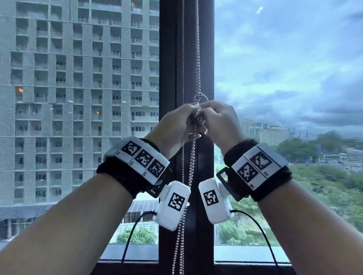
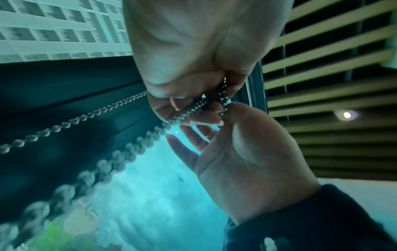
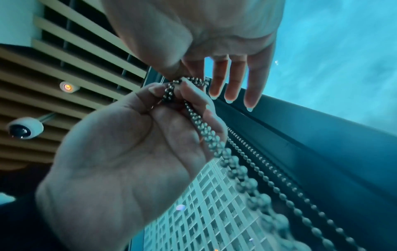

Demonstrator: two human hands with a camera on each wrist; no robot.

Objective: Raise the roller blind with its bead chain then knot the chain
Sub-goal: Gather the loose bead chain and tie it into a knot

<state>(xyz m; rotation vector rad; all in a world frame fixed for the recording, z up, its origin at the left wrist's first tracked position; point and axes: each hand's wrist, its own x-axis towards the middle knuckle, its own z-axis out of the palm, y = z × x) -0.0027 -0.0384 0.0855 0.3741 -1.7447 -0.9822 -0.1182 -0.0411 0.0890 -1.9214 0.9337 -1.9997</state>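
A silver bead chain (image 1: 198, 55) hangs in two strands in front of the dark window mullion (image 1: 171, 74). It forms a small loop (image 1: 200, 97) just above my hands, and its long tail (image 1: 181, 231) drops past the sill. My left hand (image 1: 179, 122) has its fingers curled round the chain (image 3: 206, 134). My right hand (image 1: 216, 120) pinches the chain (image 2: 223, 95) between thumb and forefinger, its other fingers (image 3: 234, 81) held straight. The two hands touch at the fingertips. No blind fabric shows over the glass.
Window panes (image 1: 73, 112) lie to either side of the mullion, with the sill (image 1: 254, 263) below. Overhead is a slatted ceiling (image 2: 333, 51) with a spotlight (image 2: 345, 115) and a dome camera (image 3: 24, 128). Black cables (image 1: 128, 239) hang from my wrist units.
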